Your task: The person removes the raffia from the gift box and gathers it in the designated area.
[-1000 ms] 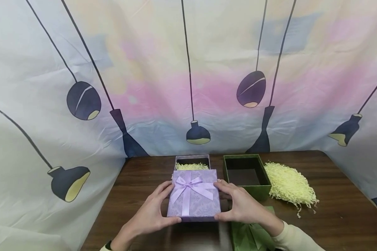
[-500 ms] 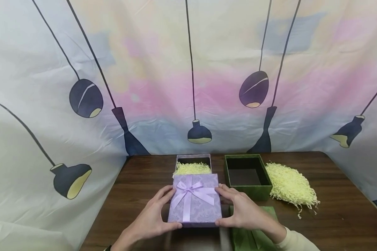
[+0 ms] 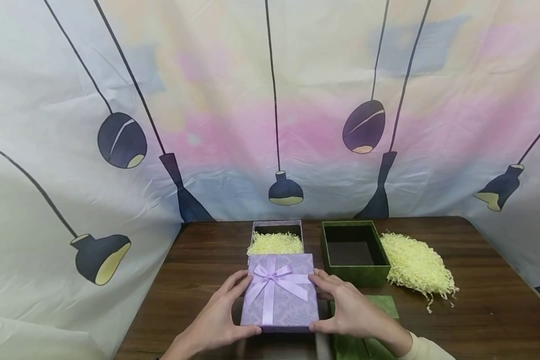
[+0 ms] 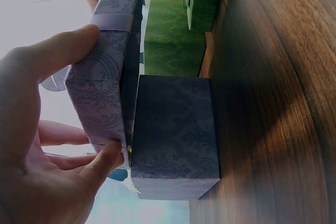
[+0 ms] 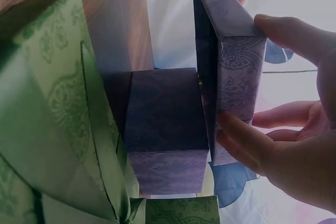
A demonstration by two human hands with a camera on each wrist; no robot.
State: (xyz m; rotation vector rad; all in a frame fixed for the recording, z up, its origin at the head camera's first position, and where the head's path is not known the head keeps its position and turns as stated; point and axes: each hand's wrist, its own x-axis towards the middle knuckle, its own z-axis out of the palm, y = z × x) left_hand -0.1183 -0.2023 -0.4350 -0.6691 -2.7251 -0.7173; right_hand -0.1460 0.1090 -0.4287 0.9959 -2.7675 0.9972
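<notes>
Two hands point(image 3: 216, 320) point(image 3: 348, 310) hold the lilac lid point(image 3: 292, 312) — bow point(image 3: 271, 278) upward, long axis unclear.

A pastel backdrop point(image 3: 324, 125) printed with dark lamps point(image 3: 286, 190) is hanging behind a brown wooden table point(image 3: 180, 280). There, an open green box point(image 3: 357, 275) is sitting just beside a heap of pale yellow shreds point(image 3: 416, 265); nearer the viewer, a green lid point(image 3: 387, 306) with a bow is lying.
</notes>
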